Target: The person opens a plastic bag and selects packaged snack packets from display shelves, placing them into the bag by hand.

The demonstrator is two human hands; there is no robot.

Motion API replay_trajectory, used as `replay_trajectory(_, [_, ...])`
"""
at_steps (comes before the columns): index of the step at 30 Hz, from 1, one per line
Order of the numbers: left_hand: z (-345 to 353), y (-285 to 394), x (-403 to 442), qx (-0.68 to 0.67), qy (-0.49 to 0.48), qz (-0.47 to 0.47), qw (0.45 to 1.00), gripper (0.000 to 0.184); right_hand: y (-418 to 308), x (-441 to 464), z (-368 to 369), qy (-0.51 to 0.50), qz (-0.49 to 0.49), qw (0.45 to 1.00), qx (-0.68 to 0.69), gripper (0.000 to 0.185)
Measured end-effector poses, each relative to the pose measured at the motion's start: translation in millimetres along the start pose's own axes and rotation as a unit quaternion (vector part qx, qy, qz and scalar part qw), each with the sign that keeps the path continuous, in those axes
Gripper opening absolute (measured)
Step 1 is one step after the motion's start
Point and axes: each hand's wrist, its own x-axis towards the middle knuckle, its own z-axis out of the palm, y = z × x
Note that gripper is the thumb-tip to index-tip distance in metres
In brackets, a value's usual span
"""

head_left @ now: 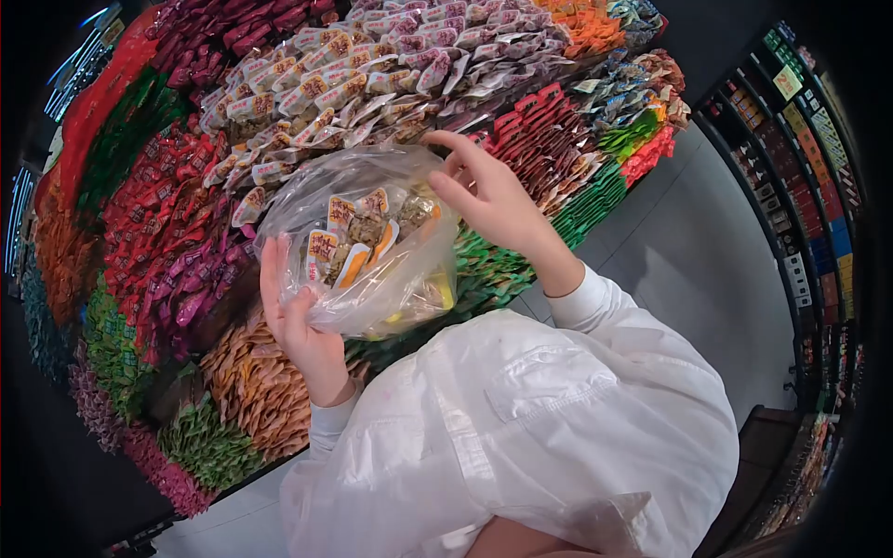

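Observation:
A clear plastic bag (409,299) hangs mouth-up in front of my white top, above the piled snacks. Several small snack packets (346,216) with white and orange labels lie inside it, and something yellow shows through its lower right side. My left hand (307,325) grips the bag's near left edge, the thumb on one side and the fingers on the other. At the bag's far right rim is my right hand (498,197), its fingers curled and the plastic between thumb and fingers.
A wide display of wrapped snacks spreads ahead, with pale packets (372,70) at the back, red packets (153,200) at left and green packets (586,209) at right. Grey floor (693,246) separates it from stocked shelves (791,167) on the right.

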Motion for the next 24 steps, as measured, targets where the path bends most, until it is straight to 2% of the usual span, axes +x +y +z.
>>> replay_trajectory(2, [1.0, -1.0, -4.0, 0.0, -0.016, -0.011, 1.0, 0.066, 6.8, -20.6, 23.6, -0.129, 0.075, 0.985, 0.086, 0.047])
replay_trajectory(4, [4.6, -0.5, -6.6, 0.015, -0.026, -0.039, 0.999, 0.066, 10.9, -30.2, 47.1, -0.16, 0.055, 0.975, 0.142, 0.045])
replay_trajectory(5, [6.1, 0.5, -7.8, 0.015, -0.038, -0.045, 0.998, 0.066, 11.6, -30.7, 55.1, -0.147, 0.059, 0.977, 0.143, 0.045])
replay_trajectory(7, [5.2, 4.5, -14.4, 0.039, -0.042, -0.035, 0.998, 0.066, 7.3, -31.3, 63.8, -0.079, -0.031, 0.975, 0.205, 0.043])
replay_trajectory(8, [3.7, 7.7, -20.2, 0.042, -0.046, -0.042, 0.997, 0.066, 5.1, -36.7, 63.4, -0.074, -0.025, 0.975, 0.208, 0.043])
replay_trajectory(10, [5.9, 16.0, -32.9, 0.023, -0.046, 0.024, 0.998, 0.066, -28.3, -38.9, 43.2, -0.105, 0.041, 0.887, 0.448, 0.042])
replay_trajectory(11, [11.4, 23.2, -40.3, 0.072, -0.044, 0.068, 0.994, 0.069, -39.0, -43.6, 28.7, -0.129, 0.021, 0.869, 0.477, 0.043])
replay_trajectory(12, [13.7, 22.4, -46.7, 0.121, -0.063, 0.129, 0.982, 0.054, -45.7, -49.9, 16.5, -0.154, 0.002, 0.849, 0.506, 0.043])
replay_trajectory(13, [22.1, 17.5, -45.2, 0.306, -0.082, 0.398, 0.861, 0.047, -47.7, -55.9, 12.1, -0.175, -0.031, 0.813, 0.555, 0.045])
replay_trajectory(16, [50.4, -16.5, -48.5, 0.353, 0.004, 0.629, 0.692, 0.046, -50.8, -72.5, -23.7, -0.209, -0.047, 0.803, 0.557, 0.047])
replay_trajectory(17, [60.6, -25.1, -49.3, 0.361, 0.027, 0.669, 0.649, 0.044, -46.7, -75.9, -35.5, -0.216, -0.056, 0.798, 0.56, 0.047])
replay_trajectory(19, [85.8, -35.3, -52.6, 0.368, 0.028, 0.685, 0.628, 0.04, -36.3, -79.2, -63.9, -0.269, -0.026, 0.763, 0.588, 0.045])
replay_trajectory(23, [143.7, -58.4, -52.0, 0.389, 0.004, 0.673, 0.629, 0.033, -13.1, -77.3, -124.3, -0.27, -0.022, 0.745, 0.61, 0.041])
replay_trajectory(24, [158.5, -65.1, -51.6, 0.395, 0.0, 0.669, 0.63, 0.031, -5.3, -71.8, -140.3, -0.231, -0.05, 0.748, 0.62, 0.04])
